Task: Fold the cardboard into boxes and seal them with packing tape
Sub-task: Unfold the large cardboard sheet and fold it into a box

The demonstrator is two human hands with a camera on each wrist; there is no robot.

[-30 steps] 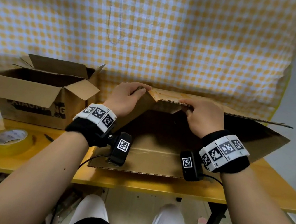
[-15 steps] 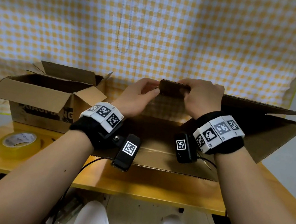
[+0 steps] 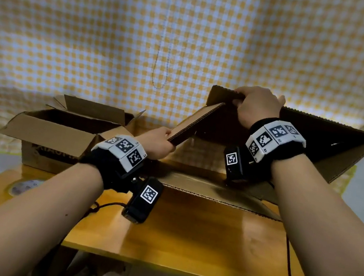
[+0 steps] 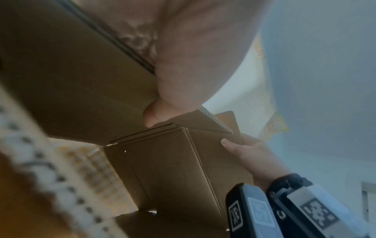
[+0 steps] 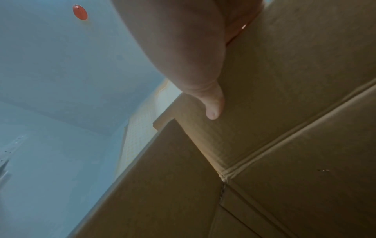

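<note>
A brown cardboard blank (image 3: 332, 147) stands partly opened on the yellow table (image 3: 184, 238), lifted above its lower panel (image 3: 204, 186). My right hand (image 3: 256, 106) grips its top edge, fingers curled over and thumb flat on the near face (image 5: 213, 111). My left hand (image 3: 158, 142) pinches the lower end of a side flap (image 3: 196, 123) that slants down to the left. In the left wrist view the thumb (image 4: 154, 116) presses that flap (image 4: 81, 80), and my right hand (image 4: 244, 151) shows beyond. A roll of clear packing tape (image 3: 23, 186) lies at the table's left, half hidden by my forearm.
An assembled cardboard box (image 3: 58, 132) with open top flaps stands at the back left of the table. A yellow checked cloth (image 3: 169, 28) hangs behind everything. Bare tabletop stretches in front of the blank, and cables trail from both wrist cameras.
The blank has been raised and spread open. My right hand rose with its top edge, while my left hand dropped down and left, pulling the side flap outward.
</note>
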